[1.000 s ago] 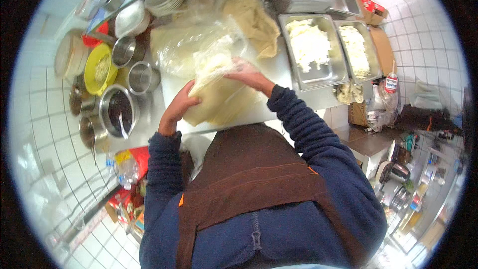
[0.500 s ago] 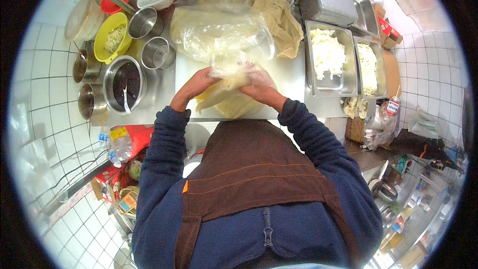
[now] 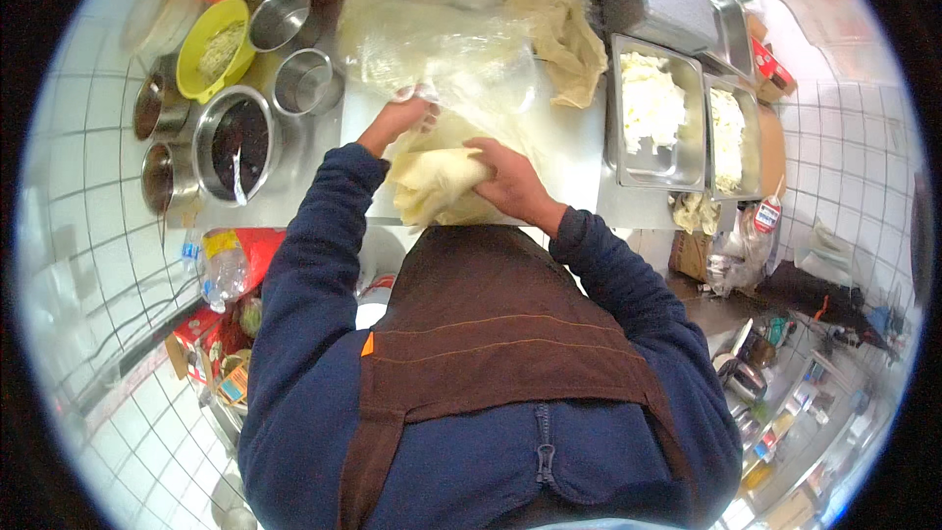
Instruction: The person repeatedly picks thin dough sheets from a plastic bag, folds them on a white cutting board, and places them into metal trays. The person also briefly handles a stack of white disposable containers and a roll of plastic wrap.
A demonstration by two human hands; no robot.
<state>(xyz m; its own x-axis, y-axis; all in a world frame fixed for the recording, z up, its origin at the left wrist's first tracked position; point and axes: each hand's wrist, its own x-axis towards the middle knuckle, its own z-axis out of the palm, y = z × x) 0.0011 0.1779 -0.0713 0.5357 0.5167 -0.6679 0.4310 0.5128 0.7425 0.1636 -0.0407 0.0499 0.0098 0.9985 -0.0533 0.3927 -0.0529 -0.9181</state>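
A folded stack of thin, pale yellow sheets [image 3: 432, 185] hangs over the front edge of a white board [image 3: 579, 162]. My right hand [image 3: 512, 182] grips the stack's right side, fingers on top and thumb hidden. Higher up and to the left, my left hand [image 3: 400, 120] is closed on the edge of a large clear plastic bag [image 3: 432, 44]. The bag lies crumpled across the back of the board, and its film trails down toward the sheets. What the bag still holds is blurred.
A beige cloth [image 3: 567, 49] lies behind the board. At right stand metal trays of white shreds [image 3: 653, 103]; at left, a yellow colander [image 3: 203, 83], a bowl of dark liquid [image 3: 240, 147] and empty steel pots [image 3: 302, 81]. A grey metal box [image 3: 667, 5] sits at the back right.
My hands have moved apart: the left up and leftward with the bag's edge, the right onto the folded sheets. The sheets, earlier under the film, now show uncovered.
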